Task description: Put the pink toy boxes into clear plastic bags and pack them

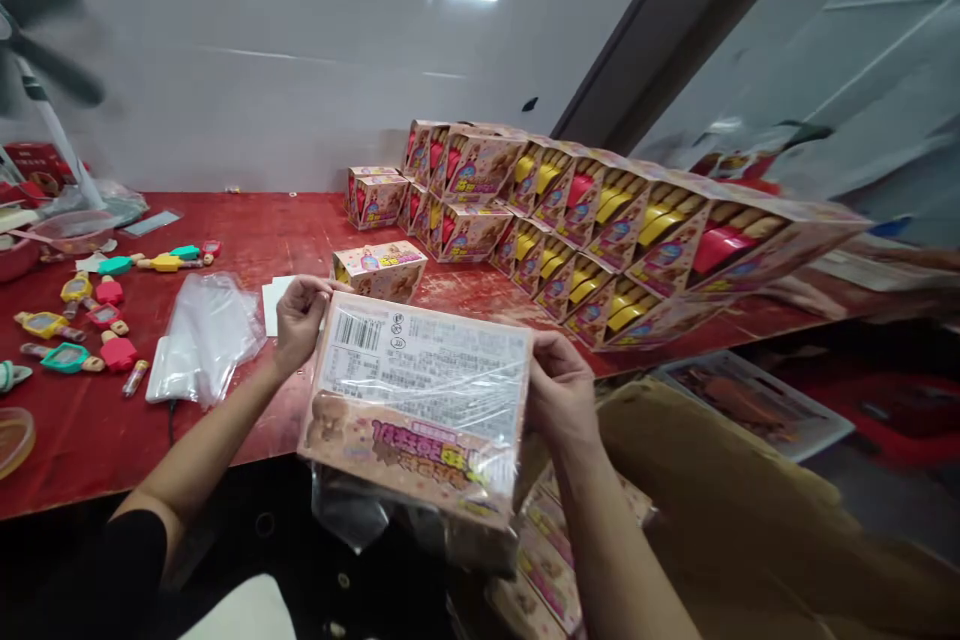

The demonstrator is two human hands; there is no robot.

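Note:
Between my two hands, a printed cardboard box (420, 410) in a clear plastic bag (352, 515) is held up over the table's front edge. Its back panel faces me, with a barcode and small print. My left hand (301, 320) pinches the upper left corner, fingers closed at the bag's edge. My right hand (562, 390) grips the right side, the fingers partly hidden behind the box. Loose plastic hangs below it. Just beyond stands another box of the same print (381, 265) on the red table.
Stacked display boxes (600, 210) run along the right of the red table (255, 220). Toy pieces (67, 355), a clear bag pile (217, 330) and a fan (45, 50) are at left. Below right, an open carton (712, 480) holds boxes. Another person's hand (806, 295) shows beyond the stack.

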